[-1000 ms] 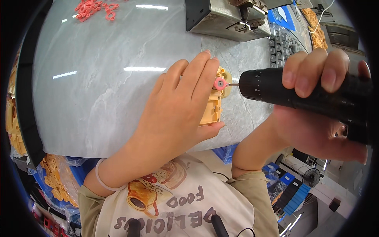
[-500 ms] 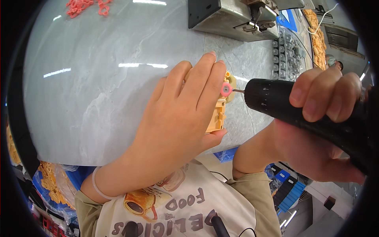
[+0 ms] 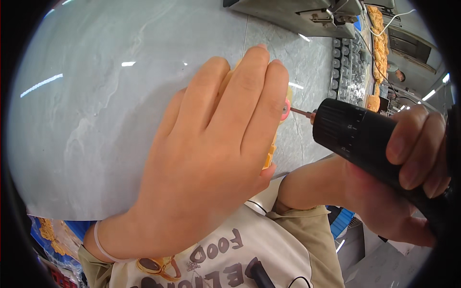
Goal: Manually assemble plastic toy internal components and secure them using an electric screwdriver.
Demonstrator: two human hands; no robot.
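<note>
Yellow plastic part [image 3: 270,156] lies on the grey stone counter [image 3: 96,120] near its front edge, almost wholly hidden beneath the left hand [image 3: 211,158], which presses flat over it, clamping it down. It looks light, stiff and likely to skid, best pinned by its flat body. A pink wheel [image 3: 285,109] peeks out beside the fingertips. The right hand [image 3: 408,177] is clenched round a black power screwdriver [image 3: 365,139], its bit touching the wheel.

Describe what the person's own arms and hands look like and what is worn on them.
Both hands are bare, no gloves. The left hand has a thin, pale, translucent band around its wrist. The right hand shows no ring or band that can be seen. Both forearms are bare; olive-tan short sleeves end near the elbows.
</note>
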